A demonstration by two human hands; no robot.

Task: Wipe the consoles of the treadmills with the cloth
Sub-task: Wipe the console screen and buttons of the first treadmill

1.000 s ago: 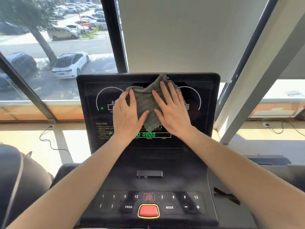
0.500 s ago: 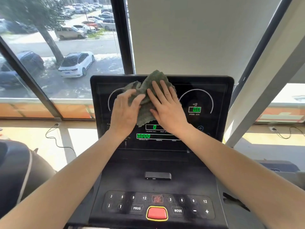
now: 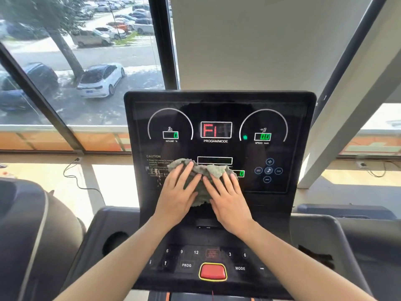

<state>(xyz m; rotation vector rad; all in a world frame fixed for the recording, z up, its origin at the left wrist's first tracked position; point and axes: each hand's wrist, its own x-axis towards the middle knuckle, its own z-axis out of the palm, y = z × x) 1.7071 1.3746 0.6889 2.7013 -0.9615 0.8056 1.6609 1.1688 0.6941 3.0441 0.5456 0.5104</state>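
Now both hands press the cloth lower — near the console's bottom edge.

Console screen: red "Fi" in centre window, "PROGAM/MODE" beneath. Left gauge: green "0", "INCLINE %". Right gauge: "0.0", "SPEED km/h". CAUTION heading at left, small print unreadable. Lower keypad: 6, 9, 12, 3, 6, "PROG", "MODE".

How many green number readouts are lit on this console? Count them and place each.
3: the incline readout at left, the speed readout at right, and a third readout just past the right hand. The cloth may hide more.
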